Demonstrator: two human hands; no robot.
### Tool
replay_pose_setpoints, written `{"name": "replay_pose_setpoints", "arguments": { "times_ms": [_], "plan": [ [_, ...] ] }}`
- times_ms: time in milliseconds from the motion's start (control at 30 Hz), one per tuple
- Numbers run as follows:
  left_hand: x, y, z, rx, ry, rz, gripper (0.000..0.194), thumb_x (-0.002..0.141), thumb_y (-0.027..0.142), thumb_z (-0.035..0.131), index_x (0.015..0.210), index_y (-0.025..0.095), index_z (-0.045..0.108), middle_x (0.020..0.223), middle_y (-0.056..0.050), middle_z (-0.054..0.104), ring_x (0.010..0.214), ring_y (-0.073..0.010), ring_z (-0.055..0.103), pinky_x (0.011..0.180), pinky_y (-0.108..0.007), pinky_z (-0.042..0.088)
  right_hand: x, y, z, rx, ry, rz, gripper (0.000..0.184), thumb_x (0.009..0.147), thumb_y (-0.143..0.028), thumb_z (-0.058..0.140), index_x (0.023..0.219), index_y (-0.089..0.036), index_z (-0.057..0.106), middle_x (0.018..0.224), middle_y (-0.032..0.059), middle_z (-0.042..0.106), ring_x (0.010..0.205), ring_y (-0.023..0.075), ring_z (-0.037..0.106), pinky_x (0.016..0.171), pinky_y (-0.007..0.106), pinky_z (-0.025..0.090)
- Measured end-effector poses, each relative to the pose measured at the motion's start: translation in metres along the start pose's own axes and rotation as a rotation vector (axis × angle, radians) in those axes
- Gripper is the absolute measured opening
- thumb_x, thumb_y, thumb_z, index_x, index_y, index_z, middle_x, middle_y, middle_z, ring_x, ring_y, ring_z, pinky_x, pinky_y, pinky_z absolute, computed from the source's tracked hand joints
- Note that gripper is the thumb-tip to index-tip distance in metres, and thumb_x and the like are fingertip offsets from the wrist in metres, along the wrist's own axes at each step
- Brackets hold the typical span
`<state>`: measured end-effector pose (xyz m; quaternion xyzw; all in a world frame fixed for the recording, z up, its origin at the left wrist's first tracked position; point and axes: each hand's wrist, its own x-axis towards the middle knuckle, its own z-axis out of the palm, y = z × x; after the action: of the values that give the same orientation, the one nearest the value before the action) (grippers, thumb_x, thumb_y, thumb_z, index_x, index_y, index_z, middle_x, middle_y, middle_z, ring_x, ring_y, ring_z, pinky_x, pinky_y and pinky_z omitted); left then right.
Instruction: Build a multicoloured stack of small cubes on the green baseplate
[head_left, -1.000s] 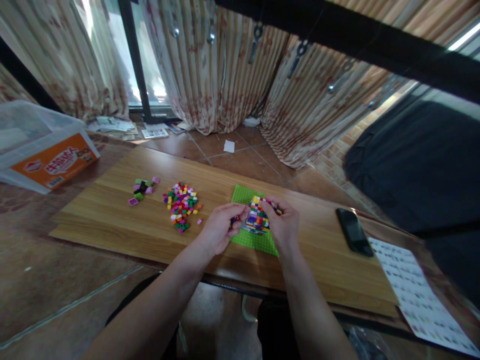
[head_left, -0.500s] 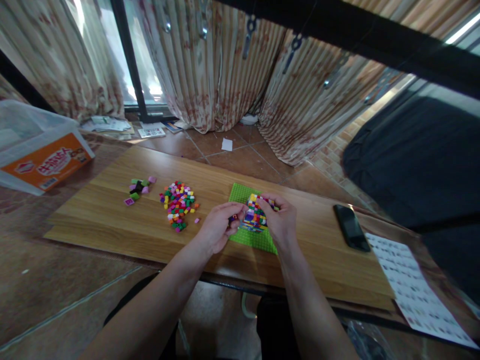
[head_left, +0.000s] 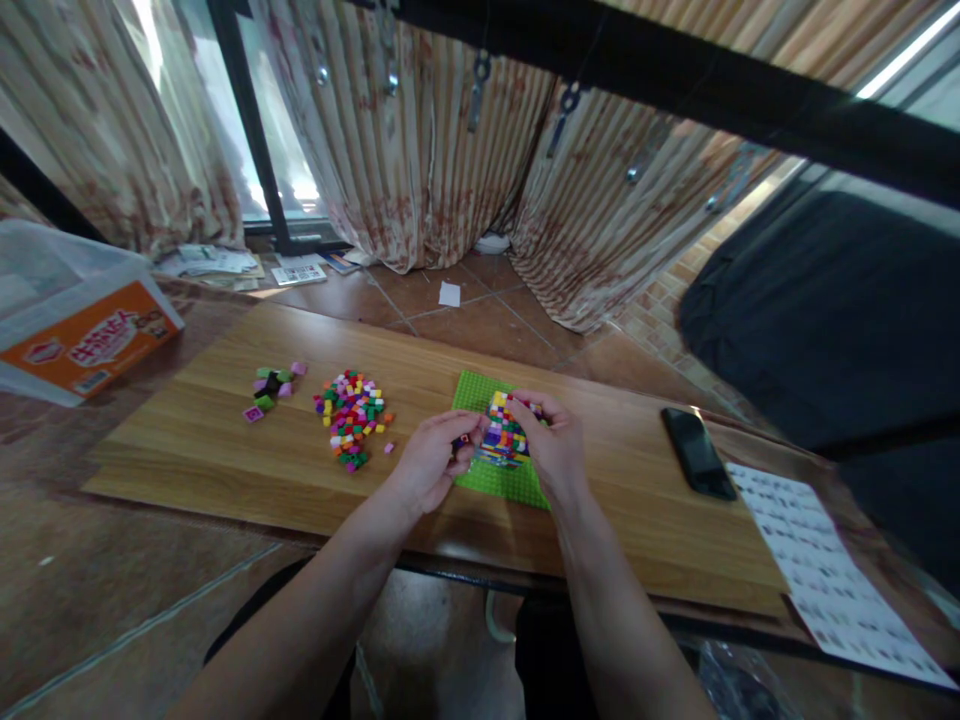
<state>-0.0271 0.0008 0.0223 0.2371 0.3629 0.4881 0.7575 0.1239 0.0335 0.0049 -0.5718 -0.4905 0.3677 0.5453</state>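
A green baseplate [head_left: 480, 392] lies on the wooden board [head_left: 225, 450] in front of me. On it stands a block of small multicoloured bricks [head_left: 504, 436]. My left hand [head_left: 431, 468] is closed beside the block's left edge, with a small dark brick pinched at its fingertips. My right hand [head_left: 553, 447] curls round the block's right side and top, fingers pressed on it. A heap of loose coloured bricks [head_left: 349, 417] lies to the left of my left hand.
A small cluster of purple, green and black pieces [head_left: 271, 385] sits further left. A black phone [head_left: 697, 452] and a printed sheet [head_left: 832, 575] lie at the right. A plastic box with an orange label [head_left: 75, 330] stands far left. Curtains hang behind.
The view has shifted slightly down and left. Both hands stay at the brick block, with my fingers shifting a little on it.
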Motion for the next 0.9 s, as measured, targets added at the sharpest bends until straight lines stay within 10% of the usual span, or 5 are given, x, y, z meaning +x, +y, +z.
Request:
{"name": "replay_pose_setpoints", "arguments": {
  "times_ms": [900],
  "plan": [
    [0.0, 0.0039, -0.002, -0.027, 0.036, 0.004, 0.008, 0.074, 0.017, 0.061, 0.074, 0.01, 0.063, 0.065, 0.002, 0.048, 0.042, 0.0, 0.032, 0.036, -0.014, 0.012, -0.0019, 0.0069, -0.003, 0.2, -0.013, 0.063, 0.027, 0.062, -0.035, 0.076, 0.085, -0.02, 0.074, 0.079, 0.0002, 0.072, 0.067, 0.0137, 0.062, 0.065, 0.028, 0.05]
  ]
}}
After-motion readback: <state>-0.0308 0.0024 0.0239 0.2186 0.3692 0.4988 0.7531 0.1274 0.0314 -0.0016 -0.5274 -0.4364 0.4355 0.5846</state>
